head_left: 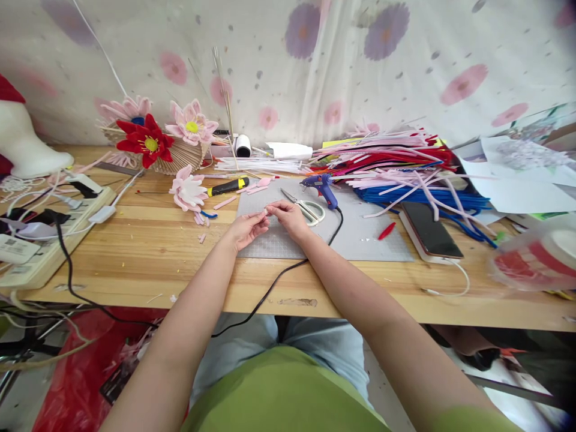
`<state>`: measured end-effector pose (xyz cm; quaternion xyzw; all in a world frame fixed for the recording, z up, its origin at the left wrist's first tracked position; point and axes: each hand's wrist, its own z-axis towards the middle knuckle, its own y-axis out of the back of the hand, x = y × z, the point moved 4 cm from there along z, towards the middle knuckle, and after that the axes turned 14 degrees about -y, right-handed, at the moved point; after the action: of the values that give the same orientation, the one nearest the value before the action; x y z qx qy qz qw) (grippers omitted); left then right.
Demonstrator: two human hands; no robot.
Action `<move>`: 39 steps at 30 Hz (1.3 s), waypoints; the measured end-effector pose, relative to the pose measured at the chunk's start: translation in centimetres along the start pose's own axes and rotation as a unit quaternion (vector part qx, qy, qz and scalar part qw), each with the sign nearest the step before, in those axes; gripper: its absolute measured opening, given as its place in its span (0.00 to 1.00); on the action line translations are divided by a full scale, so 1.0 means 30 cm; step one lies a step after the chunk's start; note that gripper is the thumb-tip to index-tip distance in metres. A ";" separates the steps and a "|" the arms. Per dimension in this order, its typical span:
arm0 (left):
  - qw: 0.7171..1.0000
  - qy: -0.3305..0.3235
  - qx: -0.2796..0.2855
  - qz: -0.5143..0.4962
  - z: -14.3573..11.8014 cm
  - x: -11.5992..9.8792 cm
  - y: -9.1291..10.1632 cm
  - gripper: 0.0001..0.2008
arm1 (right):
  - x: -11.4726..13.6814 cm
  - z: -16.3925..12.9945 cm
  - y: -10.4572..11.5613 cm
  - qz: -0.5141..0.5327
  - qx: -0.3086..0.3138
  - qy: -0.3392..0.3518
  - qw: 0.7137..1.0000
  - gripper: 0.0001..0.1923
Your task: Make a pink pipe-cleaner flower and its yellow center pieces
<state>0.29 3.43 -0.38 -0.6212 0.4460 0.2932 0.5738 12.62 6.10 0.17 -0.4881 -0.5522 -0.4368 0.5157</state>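
Note:
My left hand (pixel 249 230) and my right hand (pixel 288 218) meet above the grey cutting mat (pixel 360 240). The fingertips of both are pinched together around something small and pale, mostly hidden by the fingers. Just beyond my right hand lie scissors (pixel 317 212) with pale handles, blades pointing away to the left. A blue glue gun (pixel 321 186) rests behind them, its black cord running toward the table's front edge. Left of my hands are a pale pink and white fuzzy flower (pixel 189 189), a yellow-and-black utility knife (pixel 228 186) and short pink pieces (pixel 225 203).
Bundles of pink, red and blue pipe cleaners (pixel 405 162) lie at the back right. A phone (pixel 431 231) on a white block and a plastic cup (pixel 540 258) stand right. A power strip (pixel 67 222) sits left, near a fan-shaped holder (pixel 180 157) with fuzzy flowers.

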 end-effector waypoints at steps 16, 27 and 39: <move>0.999 -0.023 -0.029 -0.007 -0.002 -0.018 0.011 0.06 | 0.057 0.008 0.099 -0.186 -0.065 -0.007 0.980 0.18; 0.989 0.014 -0.060 -0.137 0.011 -0.055 0.067 0.11 | 0.054 0.005 0.217 -0.657 -0.160 -0.058 0.734 0.22; 0.987 -0.117 -0.109 -0.007 0.048 -0.068 0.139 0.03 | 0.039 -0.004 0.210 -0.130 0.048 -0.123 0.983 0.14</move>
<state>-4.09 5.49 -0.73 -0.6451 0.3367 0.4063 0.5526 18.89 6.98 1.22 -0.4368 -0.6905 -0.4103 0.4051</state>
